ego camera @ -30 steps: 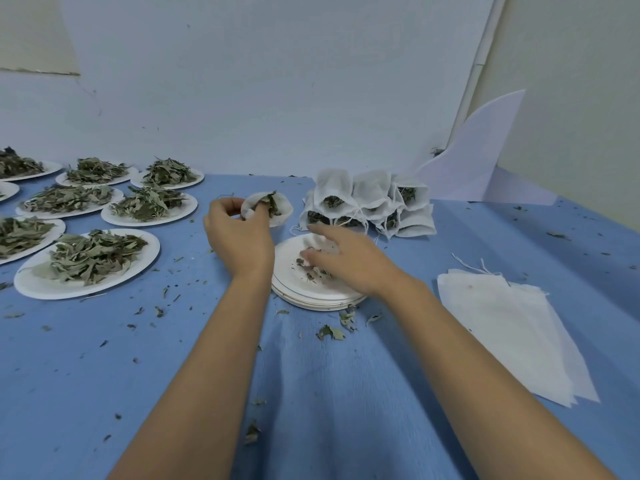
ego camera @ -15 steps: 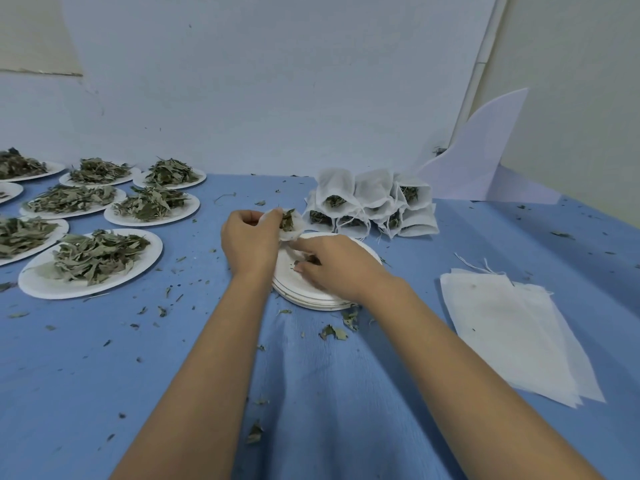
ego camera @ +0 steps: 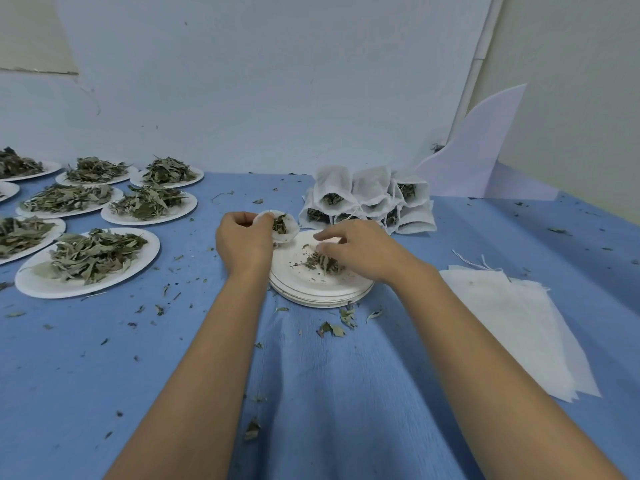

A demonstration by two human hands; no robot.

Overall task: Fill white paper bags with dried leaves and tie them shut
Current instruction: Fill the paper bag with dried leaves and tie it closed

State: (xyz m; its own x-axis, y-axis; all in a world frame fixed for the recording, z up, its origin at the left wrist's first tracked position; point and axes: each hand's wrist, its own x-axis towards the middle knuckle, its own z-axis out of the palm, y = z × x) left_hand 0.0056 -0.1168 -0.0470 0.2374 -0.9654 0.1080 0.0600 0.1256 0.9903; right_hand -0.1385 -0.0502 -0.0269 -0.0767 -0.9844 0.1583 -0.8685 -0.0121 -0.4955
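My left hand [ego camera: 244,242] holds a small white paper bag [ego camera: 281,230] by its rim, mouth open, with dried leaves showing inside. It hovers at the left edge of a stack of white plates [ego camera: 311,292] in the middle of the table. My right hand [ego camera: 360,252] is over the top plate, its fingers curled round a small clump of dried leaf crumbs [ego camera: 320,263]. Behind the plates stands a pile of filled white bags [ego camera: 370,199].
Several white plates heaped with dried leaves [ego camera: 88,261] cover the left of the blue tablecloth [ego camera: 329,393]. A stack of flat empty bags [ego camera: 519,327] lies at the right. Loose leaf bits [ego camera: 332,329] are scattered on the cloth. A white foam sheet [ego camera: 481,150] leans on the wall.
My right hand left the bag's mouth and came back down onto the plate, where it gathers leaf crumbs. My left hand keeps the bag in the same place.
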